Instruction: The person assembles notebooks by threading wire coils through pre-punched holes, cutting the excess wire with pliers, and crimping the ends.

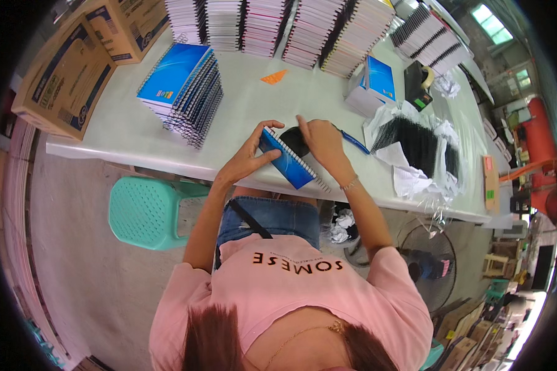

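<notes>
My left hand (249,157) grips a small blue-covered notebook (288,162) at the table's front edge, its thumb pressed on the cover. White spiral binding runs along the notebook's upper right side, and a loose coil end (322,183) sticks out past its lower corner. Beside the binding, a dark rounded thing (295,141) lies between the notebook and my right hand (323,143). The fingers of my right hand are curled in by it; what they hold is hidden. A slim blue-handled tool (354,142) lies on the table just right of that hand.
Bound blue notebooks (182,93) stand stacked at left, beside cardboard boxes (65,80). Tall paper stacks (263,28) line the back. At right are unbound blue-covered blocks (374,86), a tape dispenser (418,86) and black coils (410,145) among crumpled paper. A green stool (145,213) stands below.
</notes>
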`<state>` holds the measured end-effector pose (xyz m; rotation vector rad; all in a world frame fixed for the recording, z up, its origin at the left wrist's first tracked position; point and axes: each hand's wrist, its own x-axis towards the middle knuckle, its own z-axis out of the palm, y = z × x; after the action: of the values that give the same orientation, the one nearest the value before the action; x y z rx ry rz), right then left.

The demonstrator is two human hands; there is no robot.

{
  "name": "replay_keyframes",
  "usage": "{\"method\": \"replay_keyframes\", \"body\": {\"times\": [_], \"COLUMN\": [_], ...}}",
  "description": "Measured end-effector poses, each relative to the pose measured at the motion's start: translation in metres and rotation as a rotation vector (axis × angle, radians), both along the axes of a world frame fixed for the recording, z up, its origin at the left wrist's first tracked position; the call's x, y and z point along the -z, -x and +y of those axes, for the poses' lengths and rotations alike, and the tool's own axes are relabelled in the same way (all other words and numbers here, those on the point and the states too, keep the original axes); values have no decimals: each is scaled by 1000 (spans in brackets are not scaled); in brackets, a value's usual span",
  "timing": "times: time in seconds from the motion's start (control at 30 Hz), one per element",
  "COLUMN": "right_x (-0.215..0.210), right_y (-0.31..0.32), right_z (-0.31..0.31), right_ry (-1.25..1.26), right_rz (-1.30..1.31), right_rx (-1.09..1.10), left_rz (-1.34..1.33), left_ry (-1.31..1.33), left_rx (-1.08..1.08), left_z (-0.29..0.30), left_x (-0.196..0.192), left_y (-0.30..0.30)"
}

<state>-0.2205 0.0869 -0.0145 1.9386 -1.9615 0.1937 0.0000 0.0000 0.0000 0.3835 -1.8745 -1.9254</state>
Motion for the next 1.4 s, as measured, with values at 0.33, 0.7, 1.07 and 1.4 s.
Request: {"method": "replay_keyframes", "body": {"times": [0.33, 0.7, 1.07, 1.4], "right_x": [-10, -59, -40, -198], "right_y": [-23, 3, 30, -123], "right_z": [-17, -11, -15, 71], "right_ry": [83, -210, 132, 322], "right_rz": [-388, -1217, -717, -1339], "right_rx": [242, 190, 310, -671], "left_rz": [-2, 31, 152, 220], "left_ry": [-5, -41, -65, -105], "left_rx": [-10, -18, -168, -236], "left_z": [-6, 1, 8, 13], "left_x": [-1, 1, 12, 37], "left_y": [-3, 0, 5, 19]}}
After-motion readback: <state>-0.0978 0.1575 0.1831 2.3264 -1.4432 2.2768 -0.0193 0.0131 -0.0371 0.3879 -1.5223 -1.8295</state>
